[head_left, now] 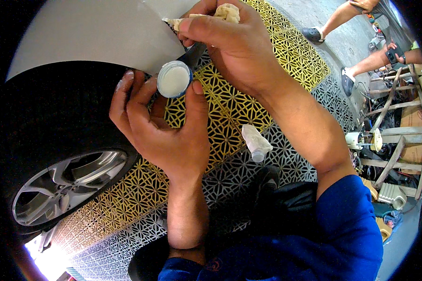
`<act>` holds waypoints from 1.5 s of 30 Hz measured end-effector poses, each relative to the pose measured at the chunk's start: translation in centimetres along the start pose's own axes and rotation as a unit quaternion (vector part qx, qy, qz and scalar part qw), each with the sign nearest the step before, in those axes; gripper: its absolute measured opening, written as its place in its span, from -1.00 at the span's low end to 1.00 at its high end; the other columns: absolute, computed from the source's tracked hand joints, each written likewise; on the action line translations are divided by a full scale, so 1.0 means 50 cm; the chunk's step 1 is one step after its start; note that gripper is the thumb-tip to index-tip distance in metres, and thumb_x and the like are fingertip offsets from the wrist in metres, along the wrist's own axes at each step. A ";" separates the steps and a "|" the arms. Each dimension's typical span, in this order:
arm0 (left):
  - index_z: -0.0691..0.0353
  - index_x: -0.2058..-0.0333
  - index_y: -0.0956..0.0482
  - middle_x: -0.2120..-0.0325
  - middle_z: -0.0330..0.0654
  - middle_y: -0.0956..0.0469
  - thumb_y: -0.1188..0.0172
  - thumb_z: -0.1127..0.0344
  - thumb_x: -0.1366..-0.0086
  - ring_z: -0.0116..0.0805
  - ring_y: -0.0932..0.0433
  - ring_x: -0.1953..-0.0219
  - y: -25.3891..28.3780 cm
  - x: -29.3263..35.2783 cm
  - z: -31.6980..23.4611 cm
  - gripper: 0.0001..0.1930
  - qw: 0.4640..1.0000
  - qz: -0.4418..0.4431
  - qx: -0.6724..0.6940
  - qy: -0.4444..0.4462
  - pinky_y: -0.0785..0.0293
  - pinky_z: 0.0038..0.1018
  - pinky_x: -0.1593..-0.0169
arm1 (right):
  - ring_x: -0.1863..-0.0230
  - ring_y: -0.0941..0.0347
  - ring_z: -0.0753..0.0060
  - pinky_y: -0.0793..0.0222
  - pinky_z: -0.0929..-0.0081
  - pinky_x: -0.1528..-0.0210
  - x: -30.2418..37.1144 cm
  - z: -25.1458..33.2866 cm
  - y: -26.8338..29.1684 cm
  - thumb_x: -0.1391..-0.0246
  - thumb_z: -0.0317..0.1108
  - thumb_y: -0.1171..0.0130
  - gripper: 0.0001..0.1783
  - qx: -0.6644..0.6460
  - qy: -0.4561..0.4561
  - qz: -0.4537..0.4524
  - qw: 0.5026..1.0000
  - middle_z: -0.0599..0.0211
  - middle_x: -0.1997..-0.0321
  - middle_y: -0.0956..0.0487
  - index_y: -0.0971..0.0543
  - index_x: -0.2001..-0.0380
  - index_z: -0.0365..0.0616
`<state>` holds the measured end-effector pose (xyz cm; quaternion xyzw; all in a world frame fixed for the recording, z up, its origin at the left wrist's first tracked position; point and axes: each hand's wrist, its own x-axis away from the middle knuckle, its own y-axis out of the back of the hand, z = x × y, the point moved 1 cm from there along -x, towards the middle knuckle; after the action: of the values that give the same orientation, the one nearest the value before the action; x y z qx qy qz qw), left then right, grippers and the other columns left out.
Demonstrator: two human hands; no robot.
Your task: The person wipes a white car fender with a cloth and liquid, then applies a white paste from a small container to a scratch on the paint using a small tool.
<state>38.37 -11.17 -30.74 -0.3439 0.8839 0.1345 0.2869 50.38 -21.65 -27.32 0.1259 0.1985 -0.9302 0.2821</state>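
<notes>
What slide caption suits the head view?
Left hand holds a white-filled cap, right hand a pale crumpled wad, beside a car wheel.

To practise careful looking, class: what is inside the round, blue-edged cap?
Inside the cap, held by the left hand, a pale white surface shows. Whatever lies beneath it is covered; whether it is filling or lining cannot be told.

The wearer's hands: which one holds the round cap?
The left hand: its thumb and fingers pinch the round cap, while the right hand holds a crumpled cream wad.
</notes>
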 end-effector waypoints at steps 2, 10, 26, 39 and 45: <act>0.43 0.01 -0.53 -0.27 -0.09 -0.25 -0.50 0.38 -0.21 -0.17 -0.48 -0.22 0.001 0.000 0.000 -0.55 1.000 -0.004 0.003 0.005 -0.59 -0.36 -0.18 | 0.39 -0.38 0.73 -0.33 0.66 0.35 0.000 0.001 -0.004 -0.31 -0.25 -0.30 -0.77 0.013 -0.006 -0.007 1.000 0.50 0.39 -0.53 -0.52 0.26 -0.18; 0.42 -0.01 -0.53 -0.27 -0.08 -0.25 -0.51 0.37 -0.19 -0.15 -0.45 -0.25 0.000 0.000 0.004 -0.53 1.000 -0.004 0.010 -0.006 -0.54 -0.32 -0.24 | 0.41 -0.36 0.74 -0.32 0.66 0.38 0.001 -0.004 0.002 -0.31 -0.27 -0.29 -0.78 0.003 -0.029 -0.020 0.999 0.51 0.41 -0.51 -0.52 0.26 -0.18; 0.56 0.06 -0.48 -0.24 -0.01 -0.18 -0.47 0.55 -0.08 -0.02 -0.33 -0.34 -0.001 0.004 0.017 -0.53 0.999 0.028 -0.014 -0.040 -0.57 -0.29 -0.22 | 0.34 -0.61 0.26 -0.51 0.35 0.29 0.049 0.168 -0.052 -0.06 -0.29 -0.30 -0.78 0.515 -0.006 0.106 0.851 0.17 0.39 -0.66 -0.63 0.26 -0.19; 0.53 0.00 -0.45 -0.31 -0.03 -0.18 -0.48 0.56 -0.07 -0.04 -0.37 -0.34 0.006 0.007 0.024 -0.47 0.988 0.046 -0.110 -0.097 -0.50 -0.29 -0.29 | 0.21 -0.65 -0.12 -0.55 0.08 0.13 0.040 0.121 -0.040 0.04 -0.29 -0.26 -0.77 0.574 0.032 0.169 0.801 -0.01 0.34 -0.67 -0.66 0.34 -0.21; 0.58 0.02 -0.50 -0.30 0.00 -0.14 -0.49 0.53 -0.05 -0.03 -0.34 -0.33 0.005 0.002 0.017 -0.47 0.999 0.035 -0.032 -0.027 -0.58 -0.32 -0.17 | 0.38 -0.55 0.52 -0.45 0.47 0.35 0.057 0.162 -0.051 -0.14 -0.28 -0.32 -0.78 0.505 0.052 0.158 0.847 0.33 0.42 -0.62 -0.61 0.27 -0.21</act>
<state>38.50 -10.64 -31.46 -0.3178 0.8826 0.1819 0.2948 45.63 -24.62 -20.35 0.3284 -0.3073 -0.8369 0.3119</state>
